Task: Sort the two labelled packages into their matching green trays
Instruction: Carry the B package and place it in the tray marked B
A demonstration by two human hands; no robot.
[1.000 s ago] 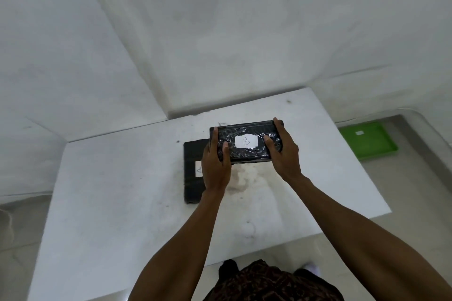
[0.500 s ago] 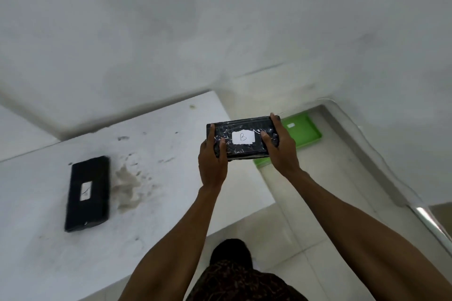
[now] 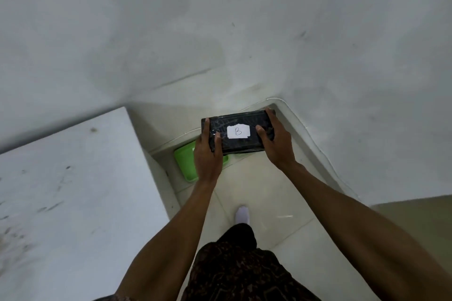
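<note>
I hold a black plastic-wrapped package [image 3: 242, 121] with a white label marked "B" in both hands, level, above the floor. My left hand [image 3: 208, 156] grips its left end and my right hand [image 3: 276, 142] grips its right end. Directly below and behind the package a green tray [image 3: 186, 164] lies on the floor in the corner; most of it is hidden by the package and my left hand. The other package is out of view.
The white table [image 3: 73, 190] fills the left side, its right edge close to the tray. Grey walls meet in a corner just beyond the tray. My white-socked foot [image 3: 242, 214] stands on the pale tiled floor.
I have turned right, away from the table, carrying the B package. The second package has left the view and the green tray now sits under the held package.
</note>
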